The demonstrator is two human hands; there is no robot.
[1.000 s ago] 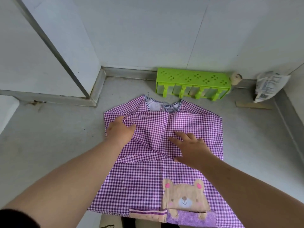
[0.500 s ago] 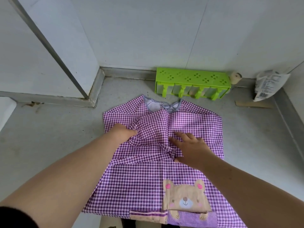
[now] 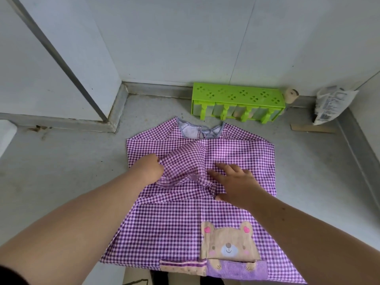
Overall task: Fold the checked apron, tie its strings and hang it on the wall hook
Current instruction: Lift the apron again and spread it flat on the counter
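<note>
The purple-and-white checked apron (image 3: 236,153) lies spread on a grey counter, neck opening toward the wall, with a brown bear patch (image 3: 229,241) over a pocket near me. My left hand (image 3: 151,169) has its fingers tucked under a folded flap at the apron's left middle and grips that cloth, which bunches up beside it. My right hand (image 3: 234,185) rests flat with fingers spread on the apron's centre, pressing it down. The strings are not clearly visible, and no wall hook is in view.
A green plastic rack (image 3: 238,99) stands against the back wall just beyond the apron's neck. A small beige roll (image 3: 291,95) and a white printed bag (image 3: 331,104) sit at the back right. A grey wall corner and ledge (image 3: 115,112) lie at the left.
My left hand went from lying flat on the left flap to sliding under it and gripping it, raising a bunch of cloth. My right hand has stayed pressed on the centre.
</note>
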